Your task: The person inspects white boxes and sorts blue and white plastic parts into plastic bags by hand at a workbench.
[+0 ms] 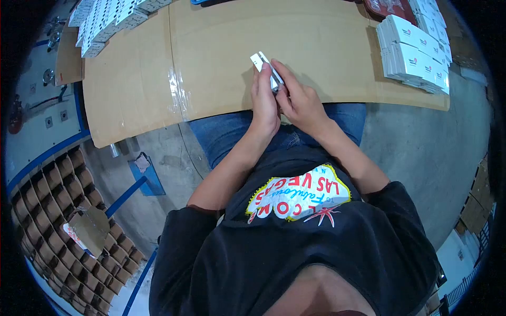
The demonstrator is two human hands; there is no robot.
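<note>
Between my two hands I hold a small white box above the near part of the cardboard-covered table. It is tilted, and a dark gap or strip runs along its side. My left hand wraps it from the left, with the fingers along its edge. From the right, my right hand presses its thumb and fingers against the box's lower end. The palms and part of the box are hidden by the fingers.
Stacked white boxes with red logos stand at the right. More white boxes fill the table's far left. A red tray sits at the back right. Cardboard covers the table. A divided carton lies at lower left.
</note>
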